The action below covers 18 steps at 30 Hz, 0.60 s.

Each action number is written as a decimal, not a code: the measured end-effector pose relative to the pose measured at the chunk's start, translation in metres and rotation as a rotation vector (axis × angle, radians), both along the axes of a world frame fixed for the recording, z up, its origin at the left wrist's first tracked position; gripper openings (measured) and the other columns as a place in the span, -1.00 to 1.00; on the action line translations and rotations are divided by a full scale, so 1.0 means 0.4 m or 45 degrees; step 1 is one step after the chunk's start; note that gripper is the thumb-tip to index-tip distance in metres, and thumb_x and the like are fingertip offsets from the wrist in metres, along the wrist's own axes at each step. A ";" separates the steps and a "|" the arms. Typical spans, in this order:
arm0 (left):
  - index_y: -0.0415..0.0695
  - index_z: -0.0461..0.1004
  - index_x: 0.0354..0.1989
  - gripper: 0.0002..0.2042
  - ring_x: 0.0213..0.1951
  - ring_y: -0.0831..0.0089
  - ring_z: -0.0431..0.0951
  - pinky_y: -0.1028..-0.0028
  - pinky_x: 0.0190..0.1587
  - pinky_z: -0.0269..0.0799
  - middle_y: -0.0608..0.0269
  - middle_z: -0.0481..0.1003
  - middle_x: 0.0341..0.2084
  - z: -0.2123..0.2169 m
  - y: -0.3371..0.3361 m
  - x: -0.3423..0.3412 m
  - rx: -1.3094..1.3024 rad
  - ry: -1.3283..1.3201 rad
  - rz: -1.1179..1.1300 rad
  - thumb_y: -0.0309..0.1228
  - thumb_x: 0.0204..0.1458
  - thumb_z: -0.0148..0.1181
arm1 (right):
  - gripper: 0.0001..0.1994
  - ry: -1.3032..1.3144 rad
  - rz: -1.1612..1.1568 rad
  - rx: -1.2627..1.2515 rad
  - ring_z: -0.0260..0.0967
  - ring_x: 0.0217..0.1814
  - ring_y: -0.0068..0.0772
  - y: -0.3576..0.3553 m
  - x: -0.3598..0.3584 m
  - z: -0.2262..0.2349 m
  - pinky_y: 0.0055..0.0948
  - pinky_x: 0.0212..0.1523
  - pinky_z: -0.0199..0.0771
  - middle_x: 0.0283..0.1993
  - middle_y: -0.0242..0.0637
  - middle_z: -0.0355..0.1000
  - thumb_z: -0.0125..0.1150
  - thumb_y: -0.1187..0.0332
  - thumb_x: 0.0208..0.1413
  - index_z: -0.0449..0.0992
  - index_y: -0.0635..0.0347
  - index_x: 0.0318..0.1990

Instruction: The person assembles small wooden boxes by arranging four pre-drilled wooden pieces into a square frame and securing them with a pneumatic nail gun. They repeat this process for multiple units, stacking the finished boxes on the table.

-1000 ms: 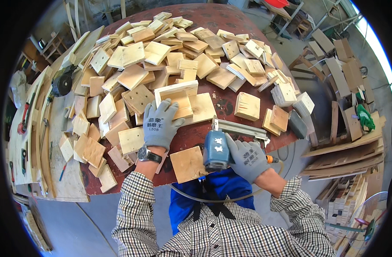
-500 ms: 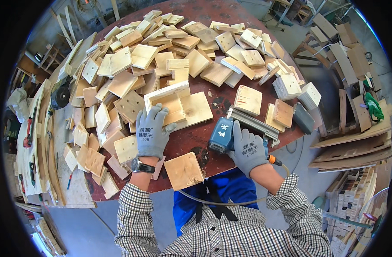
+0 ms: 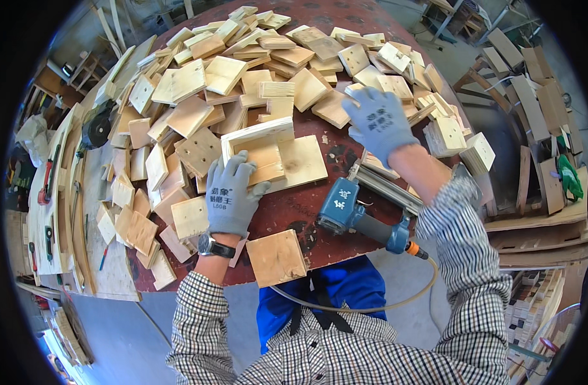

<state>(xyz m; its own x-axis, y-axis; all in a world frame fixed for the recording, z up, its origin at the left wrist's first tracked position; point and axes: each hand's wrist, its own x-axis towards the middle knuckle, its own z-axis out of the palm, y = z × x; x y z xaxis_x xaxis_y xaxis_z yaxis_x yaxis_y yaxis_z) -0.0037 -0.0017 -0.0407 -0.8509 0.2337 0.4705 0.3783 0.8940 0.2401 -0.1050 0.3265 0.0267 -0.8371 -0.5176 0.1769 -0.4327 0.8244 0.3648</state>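
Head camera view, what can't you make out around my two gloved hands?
- Right hand: its palm hides whether it grips any wooden square.
- Left hand: covers the near corner of the wooden frame.
- Nail gun: its nose is hidden behind the right forearm.

Your half-built pale wooden box (image 3: 271, 154) lies flat near the middle of the reddish round table, its square base board spreading toward you and a thin upright wall along the far edge. Just beyond it, small square wooden boards (image 3: 319, 90) lie heaped, overlapping at all angles, some tilted.
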 end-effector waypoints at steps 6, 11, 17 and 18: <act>-0.09 0.60 0.02 -0.60 0.18 0.02 0.54 0.06 0.36 0.34 0.16 0.57 0.18 0.003 0.015 -0.002 -0.045 -0.004 -0.037 -0.16 0.07 0.46 | -0.67 0.111 0.187 0.388 0.39 0.26 -0.30 0.077 -0.110 -0.131 -0.14 0.18 0.34 0.16 -0.36 0.48 0.10 0.27 0.34 0.48 -0.11 0.22; -0.08 0.61 0.13 -0.55 0.22 0.03 0.54 0.07 0.38 0.34 0.11 0.56 0.22 0.027 -0.018 0.050 0.014 0.001 0.003 -0.20 0.09 0.46 | -0.71 0.203 0.403 0.156 0.47 0.08 -0.32 0.035 -0.020 -0.030 -0.19 0.10 0.37 0.00 -0.36 0.54 0.20 0.21 0.31 0.51 -0.06 0.14; -0.13 0.53 0.29 -0.46 0.31 0.03 0.50 0.13 0.40 0.37 0.00 0.50 0.29 0.058 -0.023 0.049 0.320 0.057 0.113 -0.27 0.13 0.46 | -0.69 -1.118 -0.333 -1.709 0.52 -0.28 -0.57 -0.080 0.176 0.105 -0.50 -0.36 0.53 -0.29 -0.33 0.57 0.26 0.12 0.40 0.65 0.21 -0.04; -0.15 0.52 0.31 -0.45 0.33 0.02 0.49 0.14 0.40 0.37 -0.01 0.49 0.30 0.070 -0.026 0.047 0.334 0.021 0.124 -0.28 0.14 0.44 | -0.68 -1.276 -0.374 -1.974 0.52 -0.26 -0.58 -0.115 0.198 0.098 -0.53 -0.33 0.52 -0.24 -0.35 0.57 0.26 0.14 0.40 0.63 0.24 0.03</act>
<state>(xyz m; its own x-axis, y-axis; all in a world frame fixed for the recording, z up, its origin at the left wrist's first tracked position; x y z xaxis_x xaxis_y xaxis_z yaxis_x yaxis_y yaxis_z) 0.0150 -0.0122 -0.0126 -0.8551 0.0196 0.5182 0.2994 0.8345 0.4625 -0.0257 0.2805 0.0657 -0.9354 -0.2367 -0.2625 0.2148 0.2093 -0.9540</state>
